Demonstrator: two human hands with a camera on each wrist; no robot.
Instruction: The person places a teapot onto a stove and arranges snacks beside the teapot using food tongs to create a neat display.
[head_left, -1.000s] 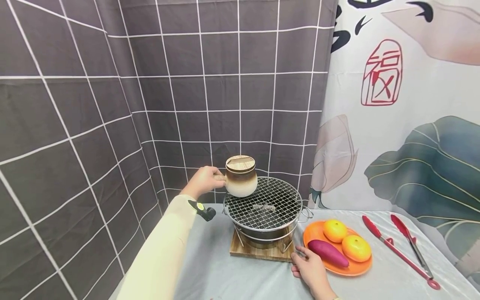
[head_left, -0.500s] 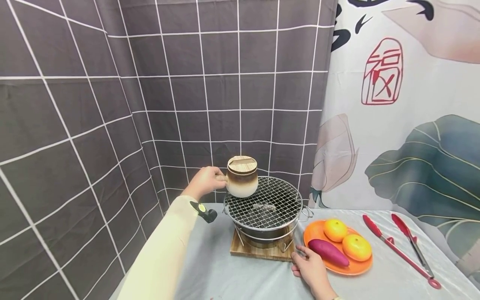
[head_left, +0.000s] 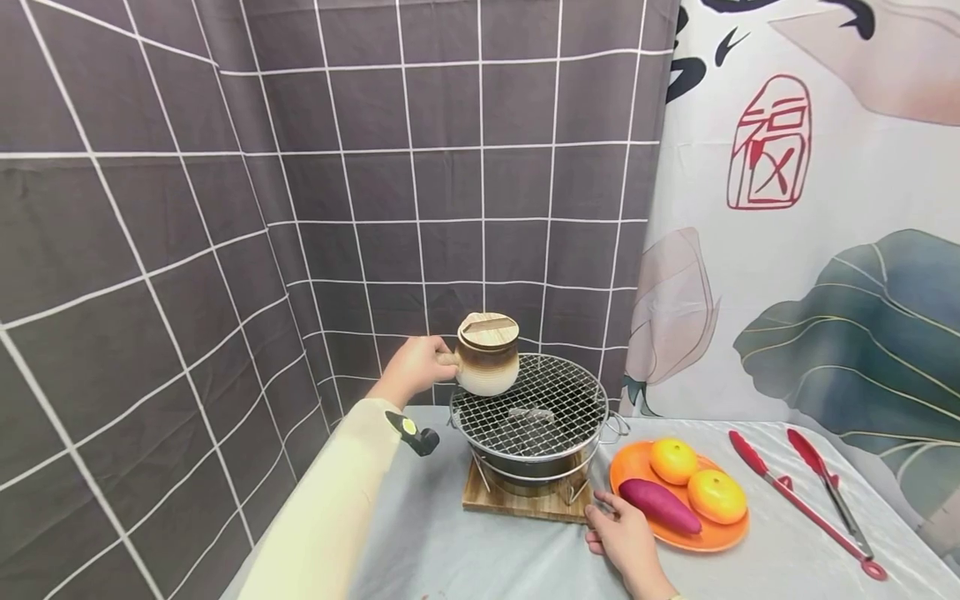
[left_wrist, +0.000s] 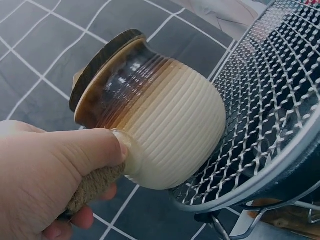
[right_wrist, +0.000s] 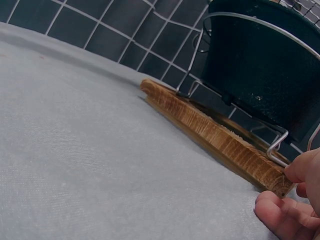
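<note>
A grey, white-gridded curtain (head_left: 375, 187) fills the left and centre of the head view, bending at left. A white hanging (head_left: 701, 183) at right bears a red seal (head_left: 771, 143), a blue-green leaf (head_left: 862, 325) below it and a pink bud (head_left: 675, 296) by the hanging's left edge. A pale tablecloth (head_left: 427, 550) spreads along the bottom. The light is bright and even.

Glossy-necked pot (left_wrist: 162, 112), metal grate (head_left: 558, 396), wooden board (right_wrist: 215, 134)

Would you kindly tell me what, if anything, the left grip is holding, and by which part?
The left grip holds the lidded pot by its side handle.
</note>
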